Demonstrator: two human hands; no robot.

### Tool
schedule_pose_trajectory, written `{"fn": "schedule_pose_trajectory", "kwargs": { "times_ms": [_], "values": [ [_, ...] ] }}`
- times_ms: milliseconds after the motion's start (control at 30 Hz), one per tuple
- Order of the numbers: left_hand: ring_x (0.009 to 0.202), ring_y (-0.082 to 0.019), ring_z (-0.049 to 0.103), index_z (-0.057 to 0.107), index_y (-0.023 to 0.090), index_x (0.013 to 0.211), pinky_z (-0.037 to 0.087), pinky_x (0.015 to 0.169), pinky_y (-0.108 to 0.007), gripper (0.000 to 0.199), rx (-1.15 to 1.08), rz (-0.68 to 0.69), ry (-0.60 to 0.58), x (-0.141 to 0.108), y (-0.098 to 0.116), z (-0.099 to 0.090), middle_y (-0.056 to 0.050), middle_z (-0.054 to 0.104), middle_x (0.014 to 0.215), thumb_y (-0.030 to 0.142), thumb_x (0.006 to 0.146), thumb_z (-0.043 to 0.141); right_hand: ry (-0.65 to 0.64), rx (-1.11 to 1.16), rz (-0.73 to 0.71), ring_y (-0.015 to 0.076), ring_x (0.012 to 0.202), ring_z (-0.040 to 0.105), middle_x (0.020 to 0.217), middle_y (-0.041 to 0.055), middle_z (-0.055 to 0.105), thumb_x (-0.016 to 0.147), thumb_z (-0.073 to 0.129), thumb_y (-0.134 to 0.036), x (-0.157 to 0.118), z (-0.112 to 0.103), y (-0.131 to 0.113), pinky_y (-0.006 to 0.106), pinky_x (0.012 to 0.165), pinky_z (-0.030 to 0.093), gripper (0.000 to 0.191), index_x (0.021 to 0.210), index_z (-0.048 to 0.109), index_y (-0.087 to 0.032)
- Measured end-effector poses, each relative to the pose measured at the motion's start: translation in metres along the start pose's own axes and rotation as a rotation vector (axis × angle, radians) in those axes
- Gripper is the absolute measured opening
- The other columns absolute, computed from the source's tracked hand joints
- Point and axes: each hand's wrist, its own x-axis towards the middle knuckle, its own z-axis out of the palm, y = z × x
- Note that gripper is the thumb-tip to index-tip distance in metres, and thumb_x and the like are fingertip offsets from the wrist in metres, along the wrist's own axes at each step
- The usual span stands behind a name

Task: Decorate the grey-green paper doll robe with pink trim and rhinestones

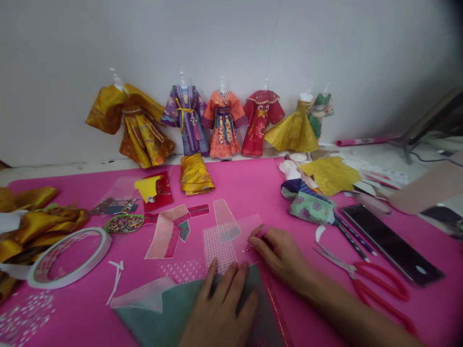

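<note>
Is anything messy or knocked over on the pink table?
Yes: one small gold skirt lies flat on the pink mat instead of standing with the dressed-up figures, and white paper scraps are scattered beside the tape roll.

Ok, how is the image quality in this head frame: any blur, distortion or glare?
Head view: lighting even and soft, no harsh shadows; wide-angle bending curves the pink mat's far edge; corners darken and blur; left hand and right hand are slightly soft; mild reflection on the phone screen.
</note>
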Motion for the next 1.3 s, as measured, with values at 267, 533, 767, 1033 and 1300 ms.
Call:
{"fn": "schedule_pose_trajectory", "kwargs": {
  "times_ms": [267, 533, 767, 1033, 1300],
  "values": [
    [0.110, -0.037, 0.057, 0.059, 0.018, 0.116, 0.043, 0.088, -0.060, 0.039, 0.036, 0.037, 0.018, 0.000, 0.000, -0.002, -0.022, 0.057, 0.125, 0.038, 0.082, 0.058, 0.000, -0.012, 0.002, 0.0132, 0.065, 0.055, 0.071, 0.0010, 0.062, 0.091, 0.048, -0.021, 0.001, 0.000, -0.001, 0.025, 0.063, 0.040, 0.017, 0.079, 0.059, -0.017],
    [0.116, -0.031, 0.054, 0.060, 0.024, 0.116, 0.041, 0.094, -0.056, 0.037, -0.043, -0.061, 0.012, -0.001, 0.003, -0.009, -0.015, 0.056, 0.129, 0.045, 0.087, 0.052, 0.001, -0.001, -0.011, 0.0135, 0.065, 0.055, 0.071, 0.0013, 0.063, 0.091, 0.049, -0.021, 0.001, 0.000, 0.002, 0.025, 0.063, 0.040, 0.017, 0.078, 0.059, -0.017],
    [0.115, -0.034, 0.053, 0.060, 0.024, 0.117, 0.044, 0.090, -0.059, 0.044, -0.088, -0.079, -0.063, -0.001, 0.007, -0.018, -0.017, 0.056, 0.129, 0.049, 0.081, 0.056, -0.006, -0.024, -0.016, 0.0125, 0.064, 0.054, 0.070, 0.0007, 0.061, 0.090, 0.050, -0.018, 0.001, -0.001, 0.000, 0.024, 0.062, 0.040, 0.015, 0.077, 0.059, -0.016],
    [0.113, -0.033, 0.055, 0.061, 0.023, 0.115, 0.044, 0.089, -0.059, 0.043, -0.059, -0.072, 0.013, 0.000, 0.008, -0.016, -0.017, 0.058, 0.126, 0.048, 0.080, 0.055, 0.017, 0.013, -0.018, 0.0123, 0.063, 0.054, 0.069, 0.0003, 0.060, 0.090, 0.050, -0.019, 0.000, 0.000, 0.002, 0.024, 0.061, 0.040, 0.015, 0.077, 0.058, -0.016],
    [0.110, -0.037, 0.055, 0.061, 0.020, 0.114, 0.044, 0.085, -0.060, 0.050, 0.004, -0.009, 0.054, -0.002, 0.007, -0.015, -0.021, 0.057, 0.125, 0.050, 0.074, 0.060, 0.145, 0.104, -0.042, 0.0135, 0.068, 0.057, 0.074, 0.0028, 0.063, 0.090, 0.050, -0.023, 0.001, -0.007, -0.002, 0.025, 0.064, 0.043, 0.018, 0.076, 0.058, -0.016]
  ]
}}
